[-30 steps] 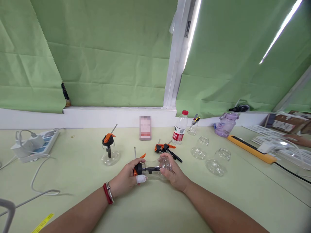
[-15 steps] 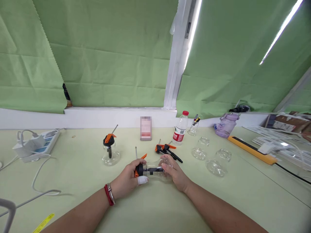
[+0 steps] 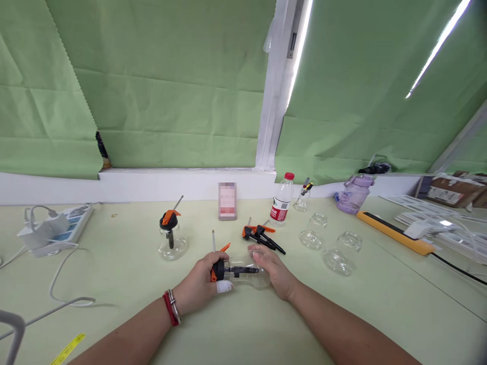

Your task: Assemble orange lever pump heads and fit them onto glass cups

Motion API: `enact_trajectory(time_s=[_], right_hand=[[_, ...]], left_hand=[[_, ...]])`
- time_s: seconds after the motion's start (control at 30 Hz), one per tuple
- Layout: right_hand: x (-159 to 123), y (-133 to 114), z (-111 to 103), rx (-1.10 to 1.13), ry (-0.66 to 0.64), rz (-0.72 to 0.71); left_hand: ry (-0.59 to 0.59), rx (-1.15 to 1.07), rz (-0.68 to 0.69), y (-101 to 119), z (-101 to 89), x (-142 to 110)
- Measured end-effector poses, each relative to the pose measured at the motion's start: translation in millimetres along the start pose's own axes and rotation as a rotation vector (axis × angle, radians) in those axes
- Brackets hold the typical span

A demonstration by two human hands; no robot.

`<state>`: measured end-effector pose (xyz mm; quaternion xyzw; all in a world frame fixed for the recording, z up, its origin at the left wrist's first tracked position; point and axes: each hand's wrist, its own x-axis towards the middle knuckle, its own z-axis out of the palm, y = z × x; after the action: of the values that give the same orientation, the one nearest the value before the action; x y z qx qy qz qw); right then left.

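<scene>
Both hands hold one small clear glass bottle point(image 3: 251, 276) lying sideways just above the table. My left hand point(image 3: 201, 284) is closed round its black and orange pump cap point(image 3: 217, 268), with a white bandage on one fingertip. My right hand point(image 3: 274, 271) wraps the bottle's round glass body. A thin metal nozzle sticks up from the cap behind my left fingers. A finished bottle with the same cap point(image 3: 171, 238) stands upright to the left.
Loose orange and black pump caps point(image 3: 261, 234) lie behind my hands. Two clear glass bottles without caps point(image 3: 337, 253) sit to the right, beside a water bottle point(image 3: 281, 205) and a purple jug point(image 3: 353, 194). A power strip point(image 3: 57, 228) with cables lies far left.
The hands and bottle have sunk slightly toward the table and shifted a little nearer. The grip is unchanged.
</scene>
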<state>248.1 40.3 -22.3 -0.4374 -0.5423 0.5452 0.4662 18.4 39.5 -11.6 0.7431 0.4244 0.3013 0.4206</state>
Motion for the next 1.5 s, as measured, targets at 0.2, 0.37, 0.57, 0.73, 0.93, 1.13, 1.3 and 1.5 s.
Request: enact_trajectory(time_s=[0.2, 0.37, 0.57, 0.73, 0.93, 1.13, 1.3, 1.5], right_hand=[[1.5, 7.1, -3.5, 0.181, -0.074, 0.014], [-0.2, 5.3, -8.9, 0.284, -0.185, -0.05], [-0.2, 0.7, -10.7, 0.323, -0.261, -0.103], [1.7, 1.0, -9.9, 0.324, -0.226, -0.079], [3.6, -0.1, -11.6, 0.246, -0.19, -0.041], [3.5, -4.8, -11.1, 0.164, -0.172, -0.043], [2.9, -4.6, -11.9, 0.115, -0.16, -0.037], [2.1, -0.3, -15.3, 0.203, -0.251, -0.087]], left_hand=[[0.008, -0.006, -0.028, 6.8, 0.2, -1.1], [-0.02, -0.196, -0.079, 7.3, -1.6, 1.5], [0.003, -0.268, -0.097, 0.6, -5.7, 2.9], [-0.005, -0.26, -0.099, 2.1, -6.1, 2.0], [0.012, -0.216, -0.093, -0.9, -4.2, 1.8], [0.03, -0.212, -0.064, 3.8, -5.0, -0.2], [0.035, -0.23, -0.066, 8.2, -6.3, -0.3], [0.098, -0.233, -0.056, 7.2, -8.5, 2.4]])
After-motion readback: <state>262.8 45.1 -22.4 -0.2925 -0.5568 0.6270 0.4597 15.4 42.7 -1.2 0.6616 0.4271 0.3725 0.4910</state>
